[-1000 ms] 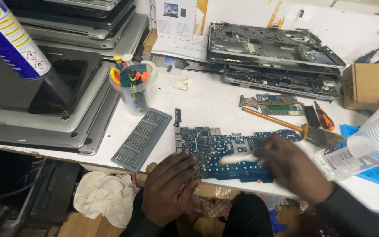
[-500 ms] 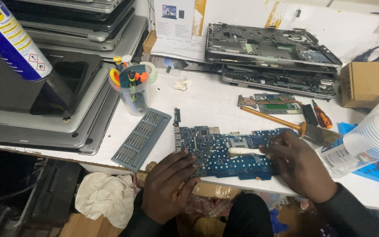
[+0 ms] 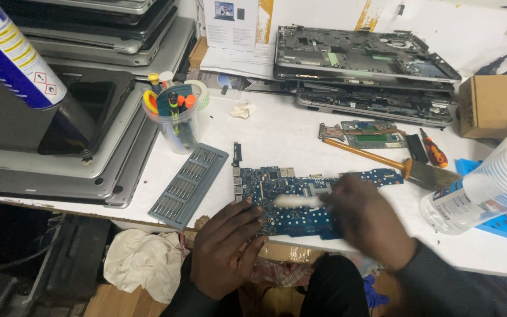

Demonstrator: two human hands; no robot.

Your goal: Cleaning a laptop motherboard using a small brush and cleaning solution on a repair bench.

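1. The left hand lies at the near table edge, fingers loosely spread and half curled, their tips pressing the near left corner of the blue board; it grips nothing, only steadies.
2. The right hand covers the board's right half, closed around a pale, blurred brush whose tip lies across the board's middle.
3. The board lies flat, its near edge close to the table edge, partly overhanging a box below.
4. Left of the board, just beside it, lies a grey bit tray, angled; bare table shows between them.
5. Right of the board stands a tilted clear bottle, near the right wrist.
6. Beyond the board lie a wooden-handled paintbrush and a small orange screwdriver.
7. Far left of the board: a cup of tools; open white table lies beyond the board's middle.
8. Farthest: opened laptops, stacked.
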